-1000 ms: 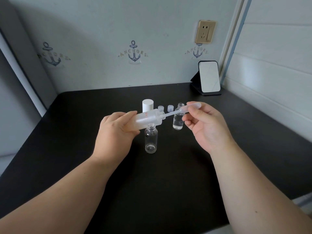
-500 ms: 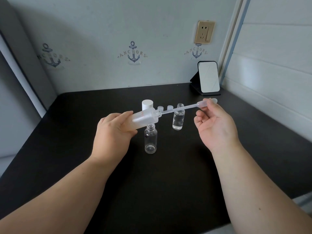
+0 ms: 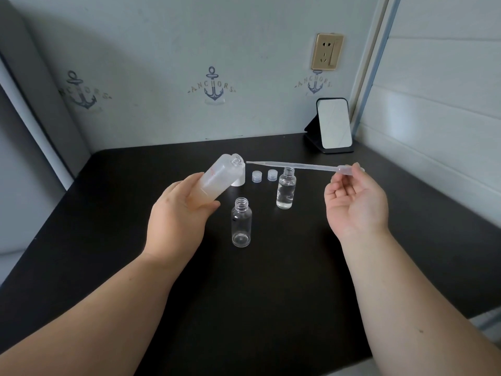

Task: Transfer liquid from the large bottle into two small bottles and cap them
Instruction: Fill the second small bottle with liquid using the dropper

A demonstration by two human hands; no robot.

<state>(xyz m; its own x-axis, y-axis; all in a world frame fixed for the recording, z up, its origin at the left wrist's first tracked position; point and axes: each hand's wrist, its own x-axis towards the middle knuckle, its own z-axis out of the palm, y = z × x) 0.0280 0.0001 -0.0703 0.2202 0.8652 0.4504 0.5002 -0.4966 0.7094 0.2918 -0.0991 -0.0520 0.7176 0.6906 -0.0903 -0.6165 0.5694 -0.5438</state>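
My left hand [image 3: 179, 218] grips the frosted large bottle [image 3: 221, 177], tilted with its open mouth up and to the right. My right hand [image 3: 355, 204] pinches the bulb of a clear plastic pipette [image 3: 295, 166], held level with its tip just outside the bottle's mouth. An empty small bottle [image 3: 241, 222] stands uncapped below the large bottle. A second small bottle [image 3: 286, 191], partly filled with clear liquid, stands uncapped to its right. Two small clear caps [image 3: 264, 175] lie behind them.
The large bottle's white cap [image 3: 240, 181] stands on the black table [image 3: 271, 294], partly hidden behind the bottle. A small mirror on a stand [image 3: 333, 126] sits at the back right corner. Walls close the table's back and right side.
My right hand has drawn the pipette out of the large bottle toward the right. My left hand has tipped the bottle more upright.
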